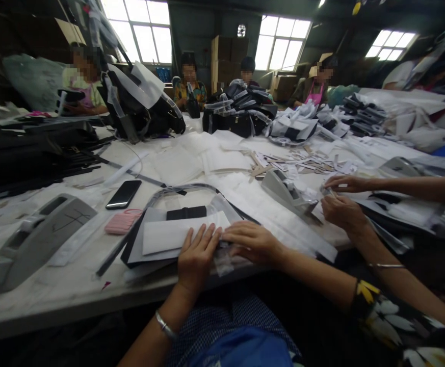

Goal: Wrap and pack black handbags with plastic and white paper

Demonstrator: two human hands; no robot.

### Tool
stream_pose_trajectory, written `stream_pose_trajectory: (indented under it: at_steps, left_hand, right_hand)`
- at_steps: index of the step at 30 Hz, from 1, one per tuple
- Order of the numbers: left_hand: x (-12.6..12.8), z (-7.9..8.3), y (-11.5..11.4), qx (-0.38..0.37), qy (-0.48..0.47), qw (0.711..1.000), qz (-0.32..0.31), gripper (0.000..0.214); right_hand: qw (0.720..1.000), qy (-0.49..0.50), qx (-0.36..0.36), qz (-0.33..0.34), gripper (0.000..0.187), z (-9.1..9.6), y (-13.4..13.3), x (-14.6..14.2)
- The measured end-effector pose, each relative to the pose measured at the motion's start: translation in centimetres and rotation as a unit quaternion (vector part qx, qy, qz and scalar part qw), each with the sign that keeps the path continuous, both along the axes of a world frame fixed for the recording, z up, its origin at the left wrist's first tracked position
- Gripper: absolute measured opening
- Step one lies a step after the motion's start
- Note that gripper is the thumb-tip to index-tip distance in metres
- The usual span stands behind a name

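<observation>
A flat black bag (131, 258) with a looped, wrapped handle (184, 187) lies in front of me. On it rests a folded white sheet (164, 237), and a black strap piece (186, 213) shows just beyond the sheet. My left hand (199, 255) is open, its fingers stretched flat on the sheet's right part. Against those fingertips, my right hand (255, 242) has its fingers bent together at the sheet's right end; what they pinch is hidden. Clear plastic film (223, 262) hangs at the table edge under the two hands.
Grey tape dispensers stand left (50, 234) and right (287, 191). A phone (124, 194) and a pink pouch (122, 221) lie left of the bag. A co-worker's hands (340, 204) work at right. Black bags (230, 120) are piled behind; several people sit across the table.
</observation>
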State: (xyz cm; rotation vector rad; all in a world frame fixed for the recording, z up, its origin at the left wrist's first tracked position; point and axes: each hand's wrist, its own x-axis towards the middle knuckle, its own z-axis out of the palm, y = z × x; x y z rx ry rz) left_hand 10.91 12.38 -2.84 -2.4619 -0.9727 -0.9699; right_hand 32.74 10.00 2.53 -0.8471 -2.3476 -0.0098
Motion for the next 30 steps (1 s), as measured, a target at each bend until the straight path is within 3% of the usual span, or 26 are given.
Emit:
stream_pose_trajectory:
  at_steps: [3,6,11,22,26,30]
  left_hand:
    - [-0.1,0.1,0.0,-0.014,0.018,1.0,-0.002,0.04]
    - [-0.2,0.1,0.0,-0.016,0.027,1.0,0.002,0.041]
    - [-0.2,0.1,0.0,-0.01,0.027,1.0,0.004,0.045]
    - [0.1,0.3,0.1,0.001,0.039,0.999,0.015,0.044]
    - [0.2,0.3,0.1,0.011,0.039,0.999,0.016,0.041]
    - [0.1,0.3,0.0,0.017,0.035,0.999,0.008,0.041]
  right_hand:
    - [0.999,-0.042,0.026,-0.004,0.052,-3.7,-3.8,-0.3]
    - [0.997,-0.033,0.051,-0.051,0.041,-6.5,-4.6,-1.4]
    - [0.993,0.051,0.066,-0.079,0.021,-7.7,-4.2,-3.1]
    - [0.991,0.086,0.069,-0.071,0.016,-5.2,-8.2,-3.0]
    - [0.993,0.072,0.075,-0.05,0.015,-2.6,-7.1,-2.8]
    - [0.997,0.035,0.022,-0.06,0.024,0.4,-4.0,-2.3]
